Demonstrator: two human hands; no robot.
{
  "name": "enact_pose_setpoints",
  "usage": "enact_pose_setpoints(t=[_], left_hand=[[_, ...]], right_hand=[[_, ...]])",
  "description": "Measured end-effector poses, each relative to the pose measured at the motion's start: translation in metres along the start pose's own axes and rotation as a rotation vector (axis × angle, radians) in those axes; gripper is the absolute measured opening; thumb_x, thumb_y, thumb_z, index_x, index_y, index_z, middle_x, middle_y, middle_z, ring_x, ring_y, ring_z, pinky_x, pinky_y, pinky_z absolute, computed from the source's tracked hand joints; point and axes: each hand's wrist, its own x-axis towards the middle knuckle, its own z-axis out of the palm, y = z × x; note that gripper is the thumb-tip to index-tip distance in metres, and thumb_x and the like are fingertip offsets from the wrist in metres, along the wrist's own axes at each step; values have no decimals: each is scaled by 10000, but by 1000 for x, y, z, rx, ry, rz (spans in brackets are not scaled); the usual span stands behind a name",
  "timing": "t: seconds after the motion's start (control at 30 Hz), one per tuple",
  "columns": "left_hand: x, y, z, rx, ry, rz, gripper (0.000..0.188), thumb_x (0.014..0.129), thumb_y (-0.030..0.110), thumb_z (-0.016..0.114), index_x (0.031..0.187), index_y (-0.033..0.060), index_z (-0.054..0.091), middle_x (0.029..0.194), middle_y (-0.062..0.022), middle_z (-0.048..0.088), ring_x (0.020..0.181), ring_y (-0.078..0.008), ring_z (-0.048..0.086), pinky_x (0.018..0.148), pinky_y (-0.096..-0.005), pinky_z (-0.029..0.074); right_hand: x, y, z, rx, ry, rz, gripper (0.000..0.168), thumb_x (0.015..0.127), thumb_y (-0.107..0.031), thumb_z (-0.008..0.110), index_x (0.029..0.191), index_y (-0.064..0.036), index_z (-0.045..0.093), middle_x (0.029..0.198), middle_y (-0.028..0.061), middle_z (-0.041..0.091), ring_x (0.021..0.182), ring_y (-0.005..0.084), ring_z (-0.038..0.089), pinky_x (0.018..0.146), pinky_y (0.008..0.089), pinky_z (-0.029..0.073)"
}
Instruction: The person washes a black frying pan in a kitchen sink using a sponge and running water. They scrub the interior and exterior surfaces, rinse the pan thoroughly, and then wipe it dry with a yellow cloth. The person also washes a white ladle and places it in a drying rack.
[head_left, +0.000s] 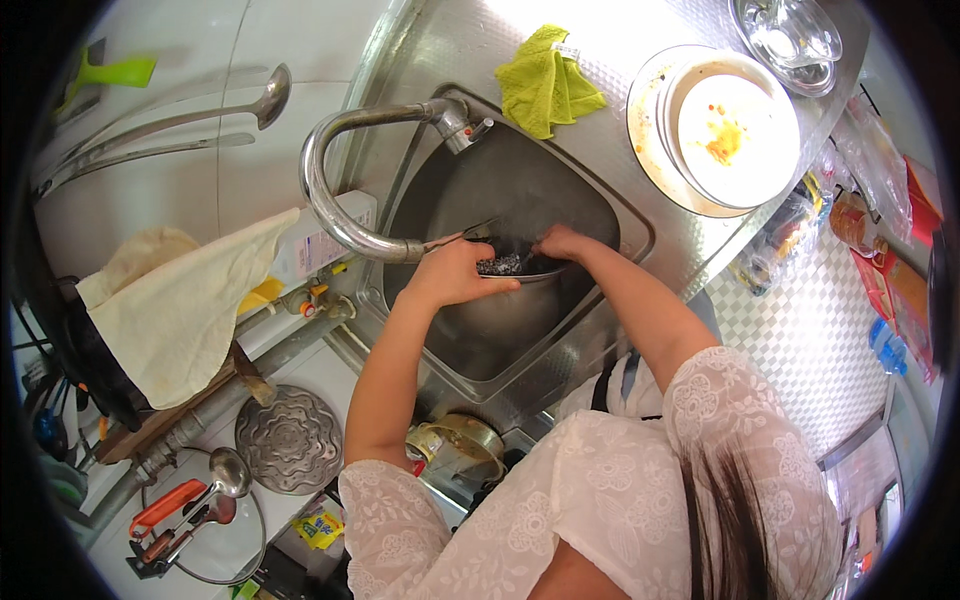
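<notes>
Over the stainless steel sink (442, 180), my left hand (457, 274) grips the near rim of a metal pot (517, 304), its thumb lying along the edge. A grey, crinkled mass like a steel wool scourer (500, 265) shows beside that hand, just inside the rim. My right hand (561, 244) reaches to the pot's right side with its fingers curled down. What those fingers hold is hidden by shadow and blur. A thin utensil (480, 226) slants up behind my left hand. The curved faucet (322, 165) arches over the sink's left side.
A yellow-green cloth (551, 82) lies behind the sink. On the counter at right are stacked soiled dishes (645, 142) and glassware (802, 37). At left, a cream cloth (187, 300) hangs near pipes (262, 322). Ladles (229, 472) and a patterned metal disc (289, 442) hang lower down.
</notes>
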Motion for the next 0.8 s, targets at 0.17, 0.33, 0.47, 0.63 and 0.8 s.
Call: enact_pose_setpoints(t=[0.17, 0.33, 0.47, 0.63, 0.8], left_hand=[[13, 5, -8, 117, -3, 22, 567, 571, 586, 703, 730, 45, 640, 652, -175, 601, 693, -330, 608, 653, -392, 476], [22, 16, -11, 130, 59, 56, 523, 573, 550, 723, 687, 47, 633, 613, -158, 594, 643, -339, 596, 643, -384, 470], [35, 36, -11, 159, 36, 71, 526, 571, 549, 725, 685, 44, 635, 617, -160, 596, 643, -333, 598, 629, -389, 475], [39, 51, -15, 165, -7, 55, 545, 570, 553, 723, 702, 31, 641, 629, -169, 601, 655, -339, 599, 631, -396, 479], [38, 53, -14, 146, 3, 50, 560, 574, 552, 721, 757, 27, 656, 657, -185, 608, 676, -347, 602, 645, -397, 481]], right_hand=[[-22, -11, -8, 116, -263, 148, 455, 707, -347, 685, 1000, -4, 630, 1008, 141, 617, 843, 270, 616, 655, 388, 527], [-17, -7, -6, -48, -485, 138, 588, 665, -398, 684, 1089, -2, 586, 1130, 134, 571, 949, 285, 581, 708, 405, 502], [26, 30, 24, -59, -520, -101, 575, 660, -398, 668, 1089, -21, 595, 1126, 120, 580, 949, 254, 582, 765, 386, 474], [5, 18, 13, -89, -600, -106, 571, 656, -395, 670, 1082, -21, 600, 1124, 121, 583, 949, 247, 582, 778, 380, 466], [-10, 10, 3, -94, -638, -105, 566, 651, -392, 671, 1075, -22, 605, 1121, 123, 586, 950, 240, 583, 790, 375, 458]])
